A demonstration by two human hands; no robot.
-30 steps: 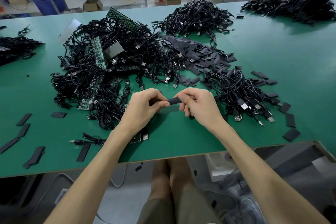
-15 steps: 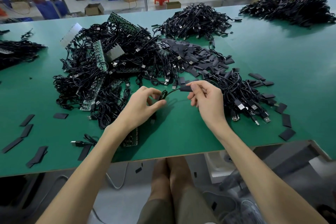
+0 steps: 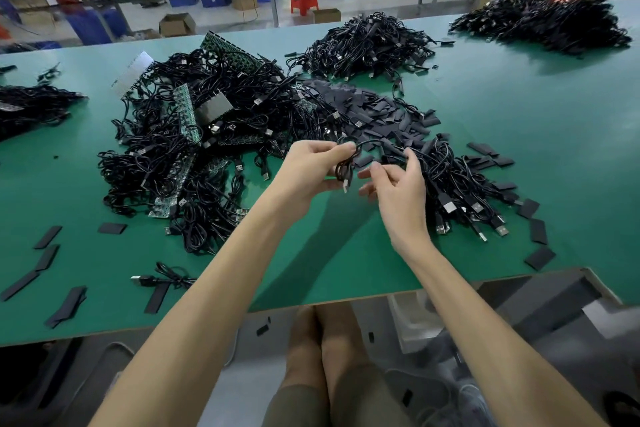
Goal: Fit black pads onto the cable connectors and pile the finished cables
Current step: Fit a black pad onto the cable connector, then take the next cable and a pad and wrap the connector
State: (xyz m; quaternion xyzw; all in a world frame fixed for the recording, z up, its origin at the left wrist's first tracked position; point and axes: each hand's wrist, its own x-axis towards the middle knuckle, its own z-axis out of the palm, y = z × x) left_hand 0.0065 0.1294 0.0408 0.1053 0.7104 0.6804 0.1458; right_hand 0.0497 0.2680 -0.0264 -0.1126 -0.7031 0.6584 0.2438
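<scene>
Pinching a small coiled black cable (image 3: 345, 166) between thumb and fingertips, the left hand (image 3: 310, 172) holds it up above the green table (image 3: 561, 135), with a USB plug (image 3: 345, 188) dangling from the bottom of the coil. One strand arcs from the coil across to the right hand (image 3: 398, 194), whose raised index fingertip (image 3: 411, 154) meets the cable's far end. Its other fingers are loosely bent (whether that hand truly grips the end cannot be told). Just right of the right hand lies a pile of cables (image 3: 460, 191), plugs pointing toward the table's near edge. Beyond both hands sits a heap of black pads (image 3: 374, 111). Left of the left hand spreads a big tangle of cables and green circuit strips (image 3: 187, 149). Beside the left forearm rest a lone cable (image 3: 162, 279) and a stray pad (image 3: 156, 298).
</scene>
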